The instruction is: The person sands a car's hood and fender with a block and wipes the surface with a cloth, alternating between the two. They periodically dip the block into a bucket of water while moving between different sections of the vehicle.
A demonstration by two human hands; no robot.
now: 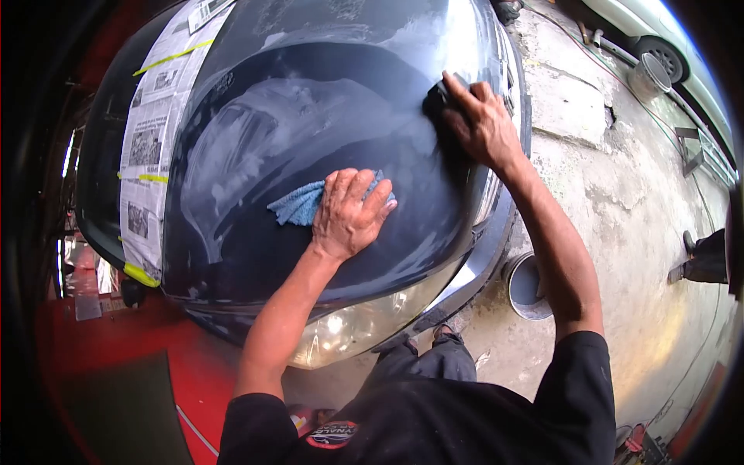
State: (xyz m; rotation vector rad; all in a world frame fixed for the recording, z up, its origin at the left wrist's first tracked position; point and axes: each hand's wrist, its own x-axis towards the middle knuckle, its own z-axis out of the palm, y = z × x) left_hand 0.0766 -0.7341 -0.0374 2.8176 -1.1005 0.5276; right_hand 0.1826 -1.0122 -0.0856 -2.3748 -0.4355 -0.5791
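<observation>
A dark car hood (310, 147) with whitish, streaky smears of residue fills the middle of the head view. My left hand (349, 213) presses a blue cloth (297, 204) onto it, fingers bent over the fabric. Farther up and to the right, near the hood's edge, my right hand (484, 128) grips a small black block (440, 96) that looks like a sanding block and rests against the panel. The block's underside is hidden. Below the hood's front edge shows a headlight (349, 329).
Newspaper (151, 124) held by yellow tape covers the left edge. A bucket (528, 287) of greyish liquid stands on the concrete floor at right. Beyond are another bucket (649, 76), a pale car (674, 31), hoses and a person's leg (701, 256). A red surface (201, 380) lies lower left.
</observation>
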